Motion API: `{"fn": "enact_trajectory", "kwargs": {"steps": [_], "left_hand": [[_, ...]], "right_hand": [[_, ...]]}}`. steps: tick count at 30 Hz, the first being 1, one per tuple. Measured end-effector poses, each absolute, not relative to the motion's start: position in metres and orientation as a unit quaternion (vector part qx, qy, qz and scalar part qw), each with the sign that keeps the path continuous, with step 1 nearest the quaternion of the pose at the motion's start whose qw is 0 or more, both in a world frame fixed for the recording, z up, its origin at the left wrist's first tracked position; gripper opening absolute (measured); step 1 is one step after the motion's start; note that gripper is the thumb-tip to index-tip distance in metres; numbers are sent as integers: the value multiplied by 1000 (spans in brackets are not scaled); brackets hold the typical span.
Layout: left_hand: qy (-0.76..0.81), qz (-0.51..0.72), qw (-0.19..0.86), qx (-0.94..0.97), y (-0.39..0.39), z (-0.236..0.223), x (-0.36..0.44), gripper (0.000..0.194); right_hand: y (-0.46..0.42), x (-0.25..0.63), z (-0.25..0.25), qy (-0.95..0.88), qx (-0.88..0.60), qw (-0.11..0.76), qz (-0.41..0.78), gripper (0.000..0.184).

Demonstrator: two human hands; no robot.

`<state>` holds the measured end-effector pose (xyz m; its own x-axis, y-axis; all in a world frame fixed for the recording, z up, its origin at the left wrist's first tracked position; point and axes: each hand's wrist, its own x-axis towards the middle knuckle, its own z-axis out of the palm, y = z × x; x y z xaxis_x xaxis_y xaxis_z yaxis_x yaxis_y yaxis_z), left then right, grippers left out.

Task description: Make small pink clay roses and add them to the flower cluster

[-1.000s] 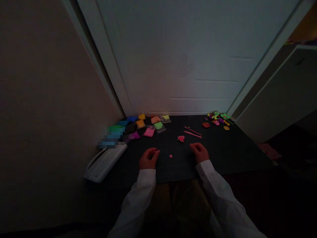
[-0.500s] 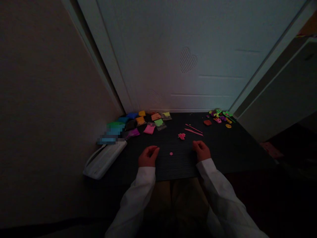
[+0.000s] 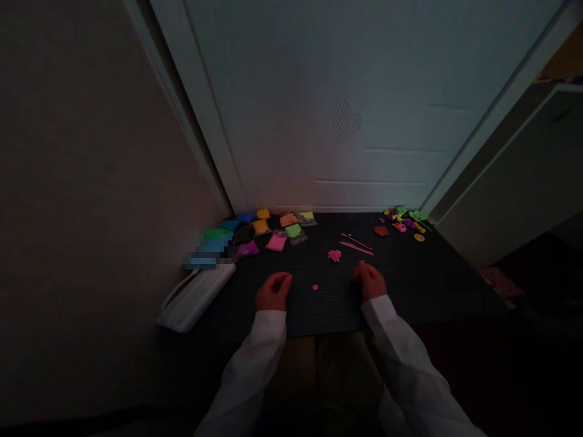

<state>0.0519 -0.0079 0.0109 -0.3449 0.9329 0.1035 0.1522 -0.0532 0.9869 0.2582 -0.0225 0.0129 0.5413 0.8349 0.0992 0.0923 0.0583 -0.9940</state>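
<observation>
My left hand rests at the front of the dark table, thumb and fingertips brought together; anything in that pinch is too small to make out. My right hand lies farther right with curled fingers, and whether it holds something is hidden. Between the two hands sits a small flat pink disc, touched by neither. Behind it is a pink bumpy piece like a small flower cluster. Just beyond my right hand lie a pink modelling knife and a thin pink modelling stick.
Bags of coloured clay spread over the back left. A white case with a strap lies at the left edge. A red lump and a pile of colourful pieces occupy the back right, before a white door.
The view has tilted slightly, so everything on the table appears a little lower. Both hands keep nearly the same closed pose, and the pink disc stays between them.
</observation>
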Motion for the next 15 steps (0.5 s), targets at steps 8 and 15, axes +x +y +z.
{"fn": "enact_trajectory", "kwargs": {"steps": [8,15], "left_hand": [[594,561,348,460,-8,9,51,26],[592,562,347,462,-7,8,51,26]], "right_hand": [[-24,259,15,-387,-608,621,307,42],[-26,258,18,-392,-611,613,312,39]]}}
